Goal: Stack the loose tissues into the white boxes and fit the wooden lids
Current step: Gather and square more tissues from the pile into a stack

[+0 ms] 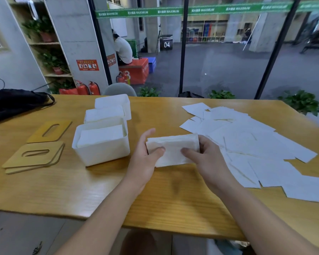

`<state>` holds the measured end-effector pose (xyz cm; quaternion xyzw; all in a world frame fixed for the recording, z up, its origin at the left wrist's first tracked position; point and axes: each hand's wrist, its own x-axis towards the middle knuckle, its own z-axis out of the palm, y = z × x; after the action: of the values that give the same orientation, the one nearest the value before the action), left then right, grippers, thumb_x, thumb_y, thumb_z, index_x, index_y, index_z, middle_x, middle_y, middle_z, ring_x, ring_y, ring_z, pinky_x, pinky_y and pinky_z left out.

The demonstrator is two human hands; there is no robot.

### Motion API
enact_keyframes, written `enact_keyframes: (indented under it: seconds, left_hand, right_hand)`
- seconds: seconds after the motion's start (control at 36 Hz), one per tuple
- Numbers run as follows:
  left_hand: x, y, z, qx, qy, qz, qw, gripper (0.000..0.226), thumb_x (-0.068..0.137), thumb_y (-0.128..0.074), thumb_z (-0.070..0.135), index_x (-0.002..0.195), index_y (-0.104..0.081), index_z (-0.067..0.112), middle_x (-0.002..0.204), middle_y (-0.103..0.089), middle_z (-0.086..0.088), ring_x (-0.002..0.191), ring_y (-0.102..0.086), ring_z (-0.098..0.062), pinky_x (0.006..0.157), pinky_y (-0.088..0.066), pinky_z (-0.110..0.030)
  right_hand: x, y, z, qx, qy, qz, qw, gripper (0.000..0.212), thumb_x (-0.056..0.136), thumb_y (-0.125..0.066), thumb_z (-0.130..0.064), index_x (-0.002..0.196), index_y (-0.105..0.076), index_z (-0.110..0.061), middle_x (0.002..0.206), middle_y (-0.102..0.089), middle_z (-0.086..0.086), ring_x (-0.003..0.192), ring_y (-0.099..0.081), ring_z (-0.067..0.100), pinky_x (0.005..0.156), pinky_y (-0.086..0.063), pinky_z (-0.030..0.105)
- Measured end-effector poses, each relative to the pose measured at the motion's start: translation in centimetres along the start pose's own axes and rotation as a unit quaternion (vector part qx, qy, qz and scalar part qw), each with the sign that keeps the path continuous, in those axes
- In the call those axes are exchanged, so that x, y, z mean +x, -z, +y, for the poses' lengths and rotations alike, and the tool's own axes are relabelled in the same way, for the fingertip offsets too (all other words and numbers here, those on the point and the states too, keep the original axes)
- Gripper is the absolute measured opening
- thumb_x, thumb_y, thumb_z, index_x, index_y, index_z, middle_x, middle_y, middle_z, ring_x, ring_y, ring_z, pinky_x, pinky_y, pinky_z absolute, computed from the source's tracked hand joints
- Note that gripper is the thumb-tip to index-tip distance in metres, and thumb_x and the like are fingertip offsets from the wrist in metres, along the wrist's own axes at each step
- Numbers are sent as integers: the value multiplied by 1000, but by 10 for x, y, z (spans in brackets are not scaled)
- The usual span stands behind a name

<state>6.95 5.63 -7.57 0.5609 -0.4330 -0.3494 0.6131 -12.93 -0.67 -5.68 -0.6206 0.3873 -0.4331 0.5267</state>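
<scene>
Both hands, left [145,159] and right [204,159], are pinching the soft, light stack of white tissues [173,150] by its ends; likely floppy, so it needs support underneath.

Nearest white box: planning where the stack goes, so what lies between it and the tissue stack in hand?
Only the left hand gripping the tissue stack, beside the nearest white box; head view.

A green band [191,10] runs across the window, and the word "MAXIMUM" is on it again and again. A black box [166,44] on the floor outside has "04" in white. A red sign [87,65] on the pillar is too small to read.
</scene>
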Motion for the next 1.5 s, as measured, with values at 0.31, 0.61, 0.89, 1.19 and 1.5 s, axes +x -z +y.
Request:
enact_keyframes:
  seconds: [0.31, 0.61, 0.89, 1.19, 1.5]
  left_hand:
    - [-40, -8, 3, 53, -20, 51, 997, 90, 89, -73, 15, 157, -34, 59, 135, -64, 8, 123, -63, -18, 104, -53, -32]
    - [-47, -18, -5, 24, 15, 84, 996, 101, 79, -68, 12, 153, -31, 70, 132, -63, 7, 112, -69, -11, 92, -59, -30]
    - [-42, -20, -9, 2, 38, 89, 995, 90, 81, -66, 10, 147, -42, 66, 120, -63, 26, 97, -65, 14, 80, -56, -16]
    - [-39, -22, -3, 18, 29, 88, 996, 63, 74, -62, 17, 124, -62, 56, 110, -59, 6, 88, -60, -3, 79, -48, -23]
    - [-39, -20, -5, 6, 34, 86, 996, 50, 74, -63, 17, 118, -63, 42, 93, -65, 6, 73, -60, -4, 63, -49, -17]
  right_hand:
    - [-32, -6, 16, -55, 1, -11, 998, 38, 88, -74, -32, 122, -62, -42, 101, -71, -18, 87, -66, 2, 70, -51, 14]
    - [-37, -11, 15, -21, 3, -1, 1000, 48, 91, -69, -14, 130, -56, -38, 117, -70, -12, 99, -68, 1, 77, -54, 14]
    - [-35, -15, 13, -23, -24, 10, 999, 41, 90, -74, -59, 127, -57, -50, 113, -67, -32, 96, -67, -8, 72, -51, 10]
    - [-20, -31, 16, -6, 1, 90, 996, 28, 93, -65, -63, 112, -67, -41, 114, -66, -32, 103, -59, -13, 82, -44, 24]
    - [-18, -31, 17, 7, -4, 82, 997, 15, 103, -62, -48, 107, -71, -38, 109, -70, -27, 96, -64, -5, 78, -47, 29]
